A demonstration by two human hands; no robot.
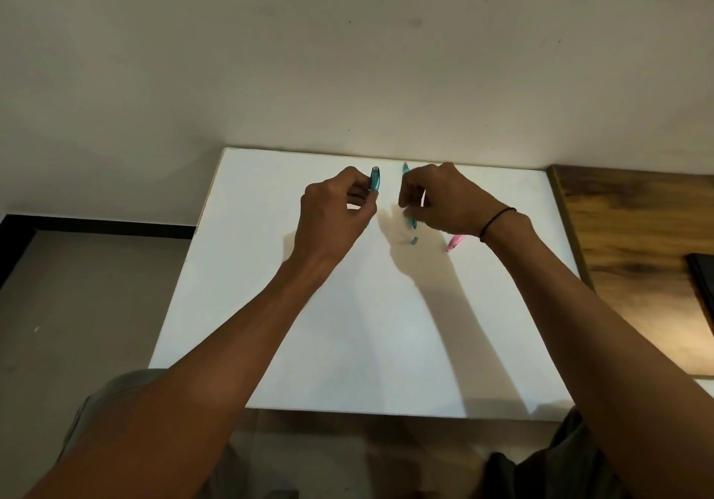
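Observation:
Over the far part of a white table (347,344), my left hand (332,212) pinches a short teal pen part (374,178), held upright, its open end up. My right hand (436,197) grips a teal pen (410,220) upright; its tip shows above the fingers and its lower end below them. The two hands are a small gap apart. A small teal piece (414,241) lies on the table just below my right hand. A pink pen (454,243) lies on the table, partly hidden under my right wrist.
The white table stands against a pale wall (347,54). A wooden surface (637,259) adjoins it on the right, with a dark flat object (703,278) at the frame's edge. Grey floor (77,305) lies to the left.

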